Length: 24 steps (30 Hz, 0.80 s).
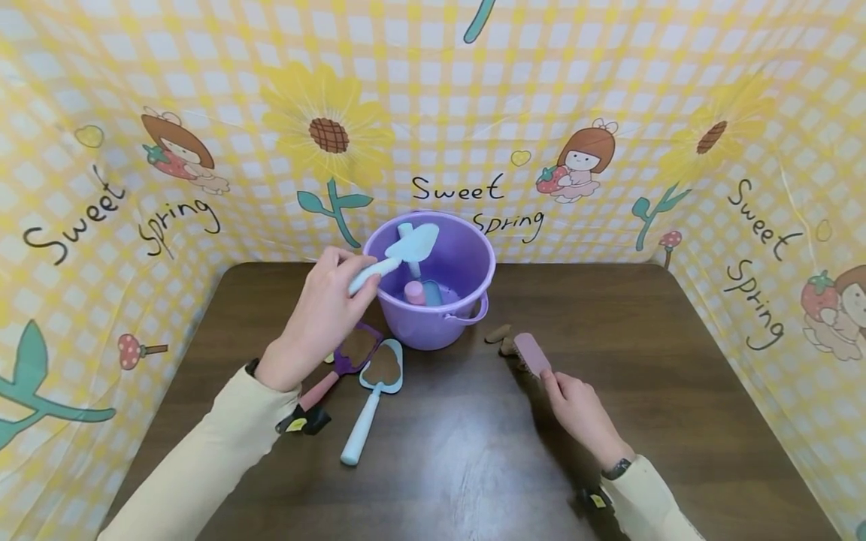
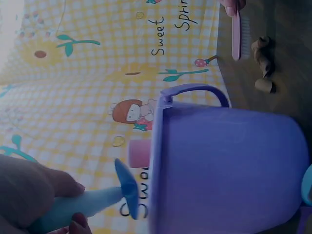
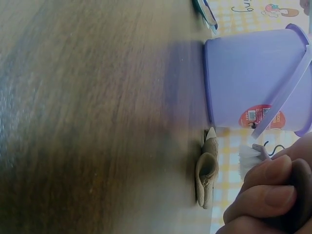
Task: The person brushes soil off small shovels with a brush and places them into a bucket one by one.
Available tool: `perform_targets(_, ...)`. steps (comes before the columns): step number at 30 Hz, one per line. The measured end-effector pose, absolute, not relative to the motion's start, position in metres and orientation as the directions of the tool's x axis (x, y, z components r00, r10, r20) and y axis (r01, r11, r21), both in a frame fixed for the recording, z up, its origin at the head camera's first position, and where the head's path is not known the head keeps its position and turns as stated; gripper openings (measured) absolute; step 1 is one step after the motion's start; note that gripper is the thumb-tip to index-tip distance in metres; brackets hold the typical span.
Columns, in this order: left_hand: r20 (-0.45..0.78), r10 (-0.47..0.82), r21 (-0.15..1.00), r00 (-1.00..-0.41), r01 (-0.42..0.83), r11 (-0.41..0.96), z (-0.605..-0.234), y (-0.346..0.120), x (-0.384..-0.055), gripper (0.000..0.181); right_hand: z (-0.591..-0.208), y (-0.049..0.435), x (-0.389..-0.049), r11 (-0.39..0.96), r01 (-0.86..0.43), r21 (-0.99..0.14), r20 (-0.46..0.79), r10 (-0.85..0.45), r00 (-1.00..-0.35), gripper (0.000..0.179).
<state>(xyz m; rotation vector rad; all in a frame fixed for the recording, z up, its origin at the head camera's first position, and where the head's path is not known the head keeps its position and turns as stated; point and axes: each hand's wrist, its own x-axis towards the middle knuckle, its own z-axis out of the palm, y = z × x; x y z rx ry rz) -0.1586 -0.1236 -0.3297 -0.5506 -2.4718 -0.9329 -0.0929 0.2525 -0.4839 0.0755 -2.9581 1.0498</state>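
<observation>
My left hand (image 1: 321, 312) grips the handle of a light blue toy trowel (image 1: 414, 244), its blade over the mouth of a purple bucket (image 1: 433, 330). Inside the bucket are a pink-ended piece (image 1: 415, 293) and light blue parts. To the right of the bucket, my right hand (image 1: 585, 413) holds a pink brush (image 1: 533, 353) by its handle. White bristles (image 3: 249, 161) show in the right wrist view. Beside the brush lie several brown curled pieces (image 1: 498, 333), one hollow like a shell; whether the bristles touch them I cannot tell.
Left of the bucket lies a light blue tool (image 1: 365, 424) with a ring-shaped head. A purple-framed tool with a pink handle (image 1: 318, 391) is next to it, partly hidden by the left arm. A yellow checked cloth (image 1: 433, 113) surrounds the dark wooden table (image 1: 446, 466).
</observation>
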Motion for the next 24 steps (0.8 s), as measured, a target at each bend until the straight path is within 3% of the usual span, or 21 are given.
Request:
perform_targets(3,0.494,0.198,0.527,-0.846,0.473,0.706,-0.332,-0.125,-0.162,0.02,-0.48,0.249,-0.093,0.786,-0.015,-0.619,-0.017,-0.032,-0.999,0.046)
perform_targets(6,0.479,0.188,0.532,-0.857,0.454,0.714,-0.334,-0.124,-0.165,0.018,-0.487,0.251,-0.095,0.779,-0.048,-0.625,0.025,-0.042,-0.999,0.046)
perform_targets(15,0.482,0.192,0.54,-0.855,0.463,0.703,-0.346,-0.112,-0.18,0.031,-0.519,0.263,-0.101,0.765,-0.128,-0.631,0.106,-0.079,-0.991,0.05)
perform_targets(20,0.504,0.211,0.487,-0.837,0.478,0.731,-0.357,-0.109,-0.186,0.036,-0.492,0.253,-0.094,0.764,-0.043,-0.644,0.001,-0.055,-0.998,0.047)
perform_targets(24,0.533,0.213,0.441,-0.819,0.483,0.756,-0.364,-0.109,-0.191,0.029,-0.482,0.249,-0.094,0.79,0.021,-0.613,-0.074,-0.031,-0.997,0.043)
